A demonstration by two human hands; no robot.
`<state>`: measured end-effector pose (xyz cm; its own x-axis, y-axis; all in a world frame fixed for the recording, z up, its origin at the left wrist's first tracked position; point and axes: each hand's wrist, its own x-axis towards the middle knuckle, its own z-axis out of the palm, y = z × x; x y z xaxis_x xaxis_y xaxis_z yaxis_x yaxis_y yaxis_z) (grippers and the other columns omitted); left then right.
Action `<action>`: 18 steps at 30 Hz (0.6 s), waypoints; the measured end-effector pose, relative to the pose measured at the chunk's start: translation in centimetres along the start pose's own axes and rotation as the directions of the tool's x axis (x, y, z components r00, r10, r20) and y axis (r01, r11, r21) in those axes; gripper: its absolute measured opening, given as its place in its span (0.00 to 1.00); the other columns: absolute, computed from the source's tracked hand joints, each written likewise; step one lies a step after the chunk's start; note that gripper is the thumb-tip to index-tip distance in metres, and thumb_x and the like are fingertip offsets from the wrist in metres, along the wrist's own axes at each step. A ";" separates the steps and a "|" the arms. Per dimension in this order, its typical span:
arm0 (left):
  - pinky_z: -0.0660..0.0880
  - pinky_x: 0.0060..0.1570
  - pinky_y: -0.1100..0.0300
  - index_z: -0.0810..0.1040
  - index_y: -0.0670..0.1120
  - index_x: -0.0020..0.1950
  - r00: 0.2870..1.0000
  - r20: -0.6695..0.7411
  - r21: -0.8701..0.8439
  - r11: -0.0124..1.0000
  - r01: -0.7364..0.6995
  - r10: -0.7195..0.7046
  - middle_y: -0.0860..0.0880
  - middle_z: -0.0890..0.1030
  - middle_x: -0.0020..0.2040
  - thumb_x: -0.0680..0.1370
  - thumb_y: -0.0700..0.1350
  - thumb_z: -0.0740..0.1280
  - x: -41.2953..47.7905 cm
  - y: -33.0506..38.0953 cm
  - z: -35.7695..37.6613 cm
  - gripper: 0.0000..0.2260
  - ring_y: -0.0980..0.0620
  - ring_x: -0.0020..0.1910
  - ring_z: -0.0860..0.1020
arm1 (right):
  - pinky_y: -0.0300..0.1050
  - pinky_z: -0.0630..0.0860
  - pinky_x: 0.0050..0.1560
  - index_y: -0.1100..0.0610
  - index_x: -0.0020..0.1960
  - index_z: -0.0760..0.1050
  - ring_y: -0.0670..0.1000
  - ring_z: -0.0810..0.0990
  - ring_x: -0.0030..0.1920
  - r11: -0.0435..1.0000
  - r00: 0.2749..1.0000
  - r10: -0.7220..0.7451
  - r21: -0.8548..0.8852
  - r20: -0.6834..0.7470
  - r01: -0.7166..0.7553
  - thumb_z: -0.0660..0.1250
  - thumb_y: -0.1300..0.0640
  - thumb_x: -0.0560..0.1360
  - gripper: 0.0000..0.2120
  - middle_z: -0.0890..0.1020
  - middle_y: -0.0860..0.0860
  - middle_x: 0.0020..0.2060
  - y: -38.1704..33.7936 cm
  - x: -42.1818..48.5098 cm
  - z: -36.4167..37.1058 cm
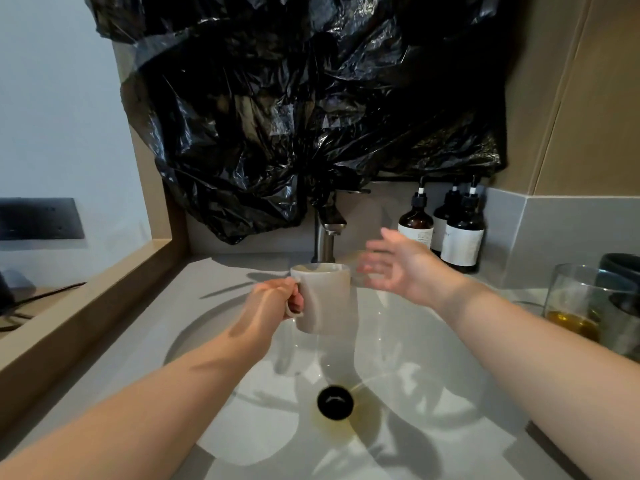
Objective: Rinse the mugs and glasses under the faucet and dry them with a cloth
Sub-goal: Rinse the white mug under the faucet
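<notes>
My left hand (273,301) grips the handle of a beige mug (327,299) and holds it upright over the white sink (433,393), just below the metal faucet (327,233). My right hand (394,263) hovers open to the right of the mug's rim, fingers spread and blurred, touching nothing. No water stream shows from the faucet. A clear glass (585,303) with amber liquid in its bottom stands on the counter at the right edge. Yellowish liquid stains the basin around the black drain (335,401).
Three brown pump bottles (446,230) stand at the back right of the grey counter (221,271). A black plastic sheet (311,98) hangs over the wall above the faucet. A dark vessel (623,275) sits behind the glass. A wooden ledge (86,299) borders the left side.
</notes>
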<state>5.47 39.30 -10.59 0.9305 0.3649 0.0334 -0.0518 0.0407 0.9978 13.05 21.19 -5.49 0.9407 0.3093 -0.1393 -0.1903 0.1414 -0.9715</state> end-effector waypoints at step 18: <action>0.72 0.51 0.51 0.74 0.42 0.29 1.000 0.013 -0.001 1.000 -0.023 0.023 0.50 0.76 0.24 0.81 0.37 0.58 1.6 -1.4 -0.4 0.20 0.50 0.32 0.72 | 0.58 0.54 0.73 0.69 0.75 0.41 0.60 0.60 0.74 0.828 0.950 -0.255 0.547 0.179 0.119 0.57 0.50 0.80 0.36 0.56 0.65 0.74 -5.5 2.2 1.8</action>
<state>6.84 40.20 -11.92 0.9338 0.3532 0.0566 -0.0732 0.0336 0.9968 15.68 22.76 -0.15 0.8923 0.4261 0.1493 -0.1995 0.6688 -0.7162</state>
